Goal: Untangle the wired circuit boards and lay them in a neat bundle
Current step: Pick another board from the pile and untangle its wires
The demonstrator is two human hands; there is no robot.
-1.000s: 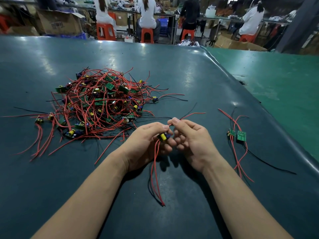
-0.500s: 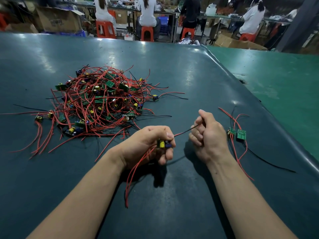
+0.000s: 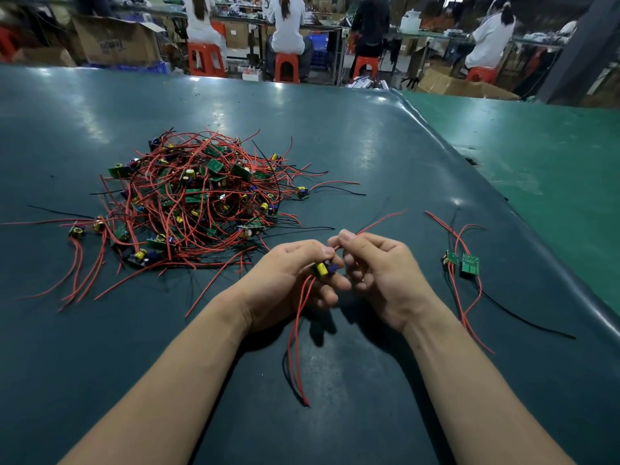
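- The left hand (image 3: 295, 280) is curling its fingers around a small circuit board (image 3: 322, 269), its red wires (image 3: 297, 337) hanging down toward the worktop (image 3: 369, 146).
- The right hand (image 3: 379, 273) is pinching a red lead (image 3: 379, 221) between thumb and forefinger, just beside the left.
- Both forearms are reaching forward, hands almost touching.
- The tangled pile (image 3: 198, 199) is lying to the left; two sorted boards (image 3: 463, 261) are lying to the right.

Table top (image 3: 335, 135) is dark teal, smooth w/ a soft sheen, glare patches from lights. Wires in the tangled pile (image 3: 188, 196) look like thin red & black plastic insulation, slightly glossy. Circuit boards (image 3: 469, 264) are flat matt green. Cardboard box (image 3: 114, 38) behind is dull brown paper; stools (image 3: 204, 58) glossy orange plastic
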